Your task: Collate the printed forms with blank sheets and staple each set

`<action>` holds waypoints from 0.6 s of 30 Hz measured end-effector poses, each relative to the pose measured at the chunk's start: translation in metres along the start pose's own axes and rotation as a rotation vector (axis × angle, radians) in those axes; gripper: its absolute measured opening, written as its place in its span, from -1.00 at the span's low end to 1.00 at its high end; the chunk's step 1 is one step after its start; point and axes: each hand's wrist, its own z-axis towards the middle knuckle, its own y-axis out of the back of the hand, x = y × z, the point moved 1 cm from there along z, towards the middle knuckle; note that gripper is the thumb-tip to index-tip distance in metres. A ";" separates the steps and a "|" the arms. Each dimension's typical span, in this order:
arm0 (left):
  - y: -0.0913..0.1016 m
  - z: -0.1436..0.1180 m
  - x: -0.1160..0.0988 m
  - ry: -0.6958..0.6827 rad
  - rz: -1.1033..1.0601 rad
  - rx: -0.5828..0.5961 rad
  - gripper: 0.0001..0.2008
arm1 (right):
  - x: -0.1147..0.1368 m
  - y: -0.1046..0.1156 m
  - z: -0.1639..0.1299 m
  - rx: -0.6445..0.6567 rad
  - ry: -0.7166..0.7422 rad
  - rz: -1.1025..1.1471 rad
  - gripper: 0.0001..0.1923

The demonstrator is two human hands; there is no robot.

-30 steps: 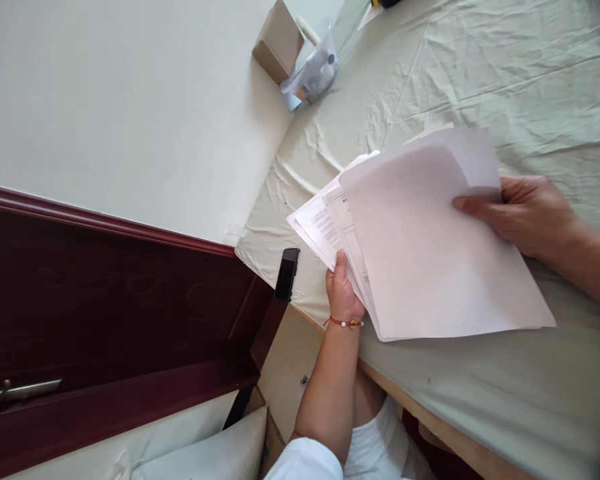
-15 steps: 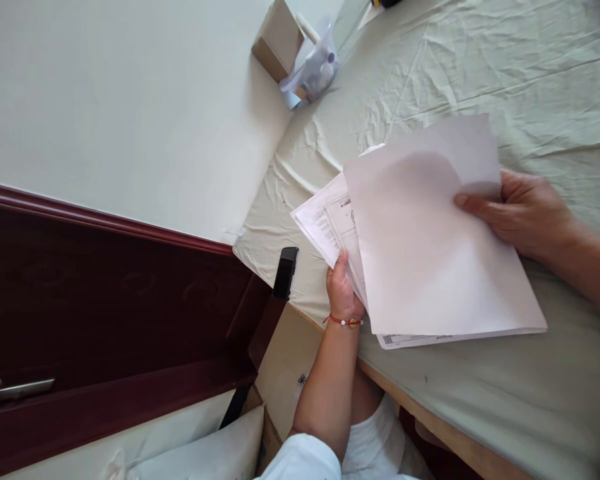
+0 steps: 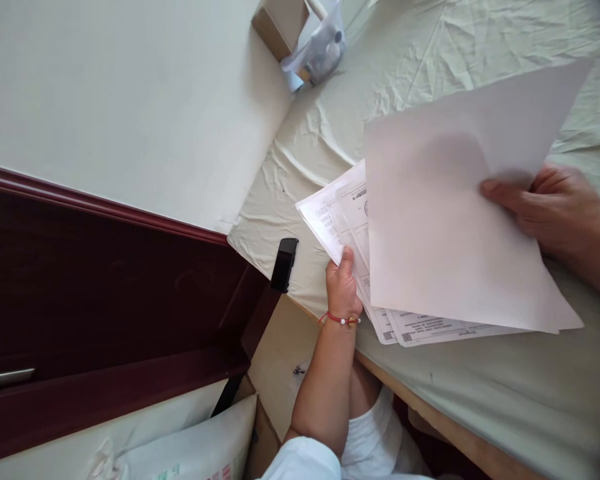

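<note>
My left hand (image 3: 343, 287) is closed on the left edge of a fanned stack of printed papers (image 3: 347, 213), its thumb lying on top. Blank white sheets (image 3: 445, 233) cover most of that stack. My right hand (image 3: 555, 207) pinches these blank sheets near their right side, thumb on the face and fingers hidden behind. The top sheet bends upward at its far right corner. Below its lower edge, strips of printed pages (image 3: 440, 328) show. How many sheets each hand grips, I cannot tell.
A wrinkled pale green cloth (image 3: 325, 147) covers the table. A black phone-like device (image 3: 285, 265) lies at the table's left edge. Against the wall stand a cardboard box (image 3: 280, 27) and a clear plastic container (image 3: 320, 50). A dark red door (image 3: 105, 287) is at left, with a white sack (image 3: 190, 440) below.
My right hand has moved right, drawing the blank sheets right and exposing more printed pages underneath. The top sheet's far corner now spreads outward. My left hand keeps its hold.
</note>
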 end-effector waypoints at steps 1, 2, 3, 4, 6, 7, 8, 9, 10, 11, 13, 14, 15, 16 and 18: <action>0.000 0.000 0.000 0.013 -0.007 0.019 -0.67 | -0.001 0.001 0.001 0.025 -0.007 -0.048 -0.84; 0.000 0.000 0.001 0.027 -0.019 0.035 -0.65 | -0.002 0.002 0.002 0.048 -0.017 -0.079 -0.84; 0.001 0.000 0.000 0.041 -0.032 0.051 -0.65 | -0.002 0.002 0.002 0.062 -0.030 -0.092 -0.83; 0.001 0.000 0.000 0.049 -0.042 0.064 -0.64 | -0.001 0.001 0.002 0.063 -0.039 -0.088 -0.83; 0.005 -0.001 -0.003 0.056 -0.044 0.088 -0.61 | 0.003 -0.001 -0.002 0.025 -0.040 -0.051 -0.84; 0.008 -0.001 -0.004 0.056 -0.038 0.099 -0.60 | 0.006 -0.003 -0.005 0.004 -0.051 -0.033 -0.84; 0.011 -0.001 -0.006 0.057 -0.033 0.110 -0.59 | 0.009 -0.006 -0.009 -0.010 -0.077 -0.019 -0.83; 0.015 0.000 -0.008 0.057 -0.031 0.118 -0.58 | 0.012 -0.008 -0.015 -0.019 -0.120 -0.009 -0.83; 0.020 0.000 -0.009 0.059 -0.033 0.122 -0.57 | 0.015 -0.009 -0.021 -0.030 -0.180 -0.007 -0.81; 0.024 0.001 -0.011 0.061 -0.040 0.122 -0.57 | 0.018 -0.010 -0.028 -0.041 -0.246 -0.013 -0.79; 0.035 0.003 -0.015 0.062 -0.064 0.108 -0.58 | 0.022 -0.011 -0.044 -0.093 -0.354 -0.043 -0.73; 0.040 0.004 -0.017 0.062 -0.077 0.095 -0.59 | 0.024 -0.011 -0.053 -0.120 -0.390 -0.058 -0.67; 0.044 0.005 -0.020 0.064 -0.088 0.081 -0.61 | 0.025 -0.013 -0.061 -0.161 -0.417 -0.062 -0.61; 0.048 0.006 -0.022 0.068 -0.096 0.062 -0.63 | 0.025 -0.015 -0.069 -0.190 -0.432 -0.052 -0.56; 0.055 0.007 -0.026 0.089 -0.096 0.021 -0.67 | 0.022 -0.023 -0.082 -0.217 -0.438 0.003 -0.53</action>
